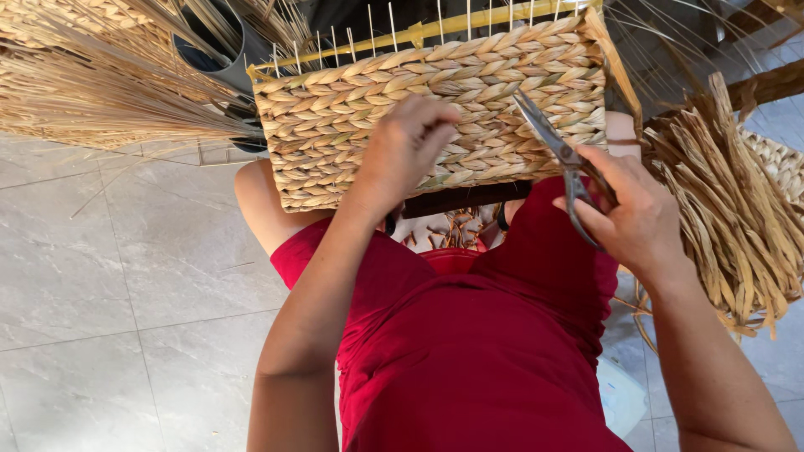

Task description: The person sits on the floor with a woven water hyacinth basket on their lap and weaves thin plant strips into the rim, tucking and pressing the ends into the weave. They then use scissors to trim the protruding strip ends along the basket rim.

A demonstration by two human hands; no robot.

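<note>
Straw-coloured braided fibre is covering the whole face of the woven basket [435, 92], which is lying tipped across my knees with its braided side turned up toward me. White upright stakes are sticking out of its far edge along a yellow bar [435, 27].

I am pressing my left hand [408, 146] flat-ish against the lower middle of the basket wall, fingers curled together onto the weave; I cannot tell whether they are pinching a strand.

I am holding metal scissors [557, 151] in my right hand [632, 209], fingers closed around the handles. The blades are pointing up and to the left, lying over the right part of the basket face, and they are looking nearly shut.

I am sitting in a red garment [469, 351], and between my knees a red bucket [452, 258] is showing, with short cut scraps of fibre [456, 230] above its rim.

On my right, a thick bundle of flat dried leaves [737, 218] is lying just beside my right hand. On my left, a sheaf of thin dry stalks [109, 100] is spreading over the grey tiled floor [109, 318], and a dark grey pipe [226, 50] is standing behind the basket's left corner.
</note>
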